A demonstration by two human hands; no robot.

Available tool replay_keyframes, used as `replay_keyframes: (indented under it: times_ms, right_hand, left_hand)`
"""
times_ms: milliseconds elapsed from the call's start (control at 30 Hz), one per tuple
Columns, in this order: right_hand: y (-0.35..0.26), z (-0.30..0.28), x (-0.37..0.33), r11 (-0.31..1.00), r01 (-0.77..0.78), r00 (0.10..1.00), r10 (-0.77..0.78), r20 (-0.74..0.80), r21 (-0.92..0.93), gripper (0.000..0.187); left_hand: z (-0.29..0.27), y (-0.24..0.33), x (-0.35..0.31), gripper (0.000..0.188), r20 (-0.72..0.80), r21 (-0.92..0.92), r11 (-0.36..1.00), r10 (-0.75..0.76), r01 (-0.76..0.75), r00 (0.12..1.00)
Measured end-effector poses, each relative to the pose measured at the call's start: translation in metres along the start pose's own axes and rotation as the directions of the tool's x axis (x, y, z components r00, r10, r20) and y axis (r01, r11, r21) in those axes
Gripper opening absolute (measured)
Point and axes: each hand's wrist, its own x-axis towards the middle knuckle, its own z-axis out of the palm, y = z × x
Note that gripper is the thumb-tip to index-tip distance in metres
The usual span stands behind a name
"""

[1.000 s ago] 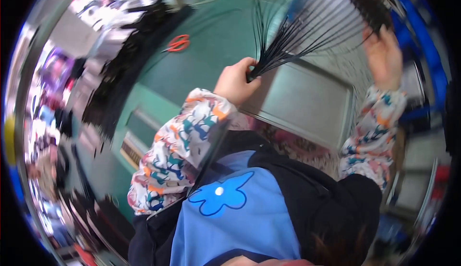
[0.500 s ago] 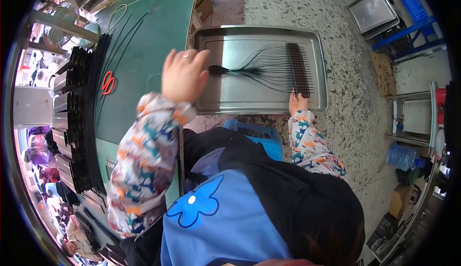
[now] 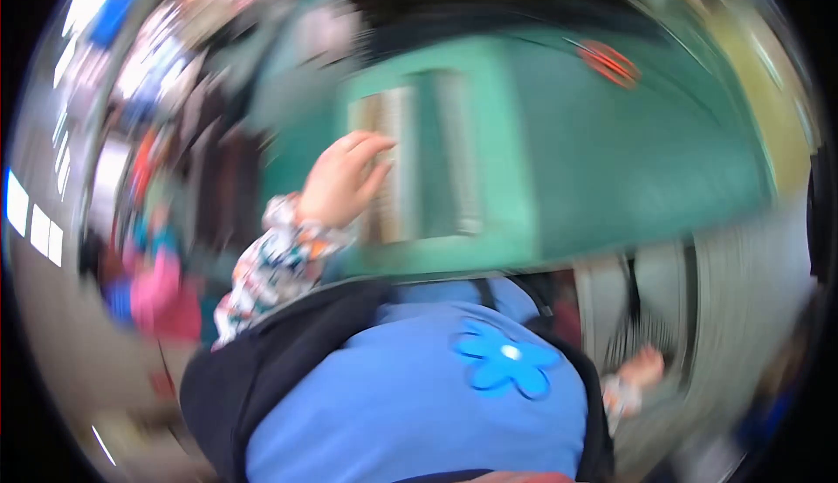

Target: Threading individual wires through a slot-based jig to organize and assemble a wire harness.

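Note:
My left hand is above the green worktable, fingers stretched forward and slightly bent. The thumb stands apart from them and nothing shows in the hand. Its fingertips are by a tan and pale strip, blurred, with another pale strip beyond it. Whether the hand touches them I cannot tell. Far off to the right, my right hand is smeared by motion at the spread end of a bundle of black strands. The strands lie in the metal tray. A comb-like bar there is too blurred to make out.
On the dark green part of the worktable lie red-handled scissors. Dark strands are heaped along the table's far side. A person in pink is at the left. Most of the surroundings are blurred.
My view has swung left, so the tray and my right hand now appear at lower right. My left hand has gone from beside the tray to above the table strips.

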Motion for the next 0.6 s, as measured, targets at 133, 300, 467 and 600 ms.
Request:
replay_keyframes:
  times_ms: [133,300,467,600]
  right_hand:
    - [-0.084,0.161,-0.078,0.782,0.619,0.735,-0.609,0.297,0.073,0.028]
    - [-0.089,0.304,-0.204,0.857,0.515,0.458,-0.293,0.839,0.018,0.035]
    - [-0.048,0.402,-0.296,0.778,0.615,-0.178,-0.022,0.984,0.129,0.026]
    - [-0.026,0.414,-0.366,0.712,0.622,-0.515,0.059,0.855,0.325,0.024]
  left_hand:
    - [-0.065,-0.108,-0.151,0.033,-0.561,0.354,0.685,-0.389,0.636,0.731]
    - [-0.123,-0.182,-0.302,0.060,-0.755,0.401,0.011,-0.562,0.916,0.337]
    - [-0.135,-0.253,-0.318,0.076,-0.612,0.174,0.312,-0.709,0.934,0.351]
    - [-0.190,-0.243,-0.251,0.083,0.025,0.128,0.271,-0.963,0.954,0.270]
